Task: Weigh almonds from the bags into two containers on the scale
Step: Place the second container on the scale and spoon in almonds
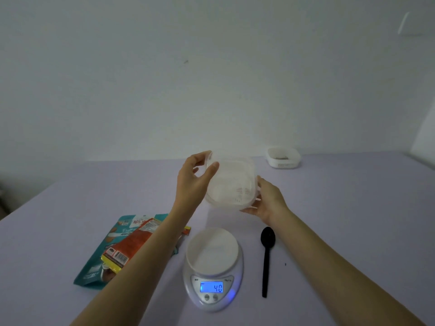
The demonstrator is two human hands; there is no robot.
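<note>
Almonds cannot be made out in the clear plastic container (231, 182) that both hands hold up in the air, above and beyond the scale (213, 269). That container is tilted, with its opening turned toward the camera, and small slots show in its wall near the lower right. The left hand (195, 175) pinches its upper left rim, the thumb across the front of the rim and the fingers curled behind it. The right hand (268, 198) supports the lower right corner from below and behind, fingers closed against the wall.

Below the container, the scale sits on the pale lilac table (353, 220) with nothing on its round white platform; its blue lit display reads 40. Just right of the scale, apart from it, a black plastic spoon (266, 255) lies with its bowl pointing away from the person. To the left of the scale, two bags (117, 250) lie flat and overlapping, an orange-red one on a teal one, partly hidden under the left forearm. Well apart, at the far edge of the table, a second white container (283, 157) rests with something small and dark inside that is too blurred to identify.
</note>
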